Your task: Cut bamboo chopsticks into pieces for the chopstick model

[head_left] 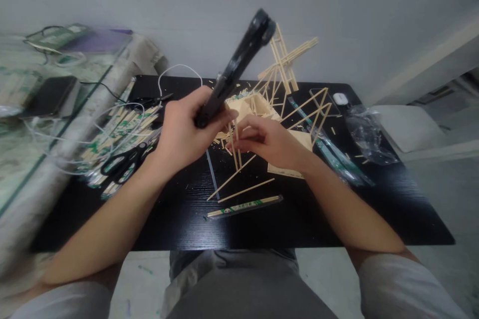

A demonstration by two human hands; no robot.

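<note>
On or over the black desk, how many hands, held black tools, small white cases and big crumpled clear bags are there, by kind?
Hands: 2 (left hand, right hand)
Held black tool: 1
Small white case: 1
Big crumpled clear bag: 1
Total: 5

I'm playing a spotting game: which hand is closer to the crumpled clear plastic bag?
Right. The bag lies to the right of the right hand, which is at some thin sticks. The left hand, holding a black tool, is farther away, left of the right hand.
</note>
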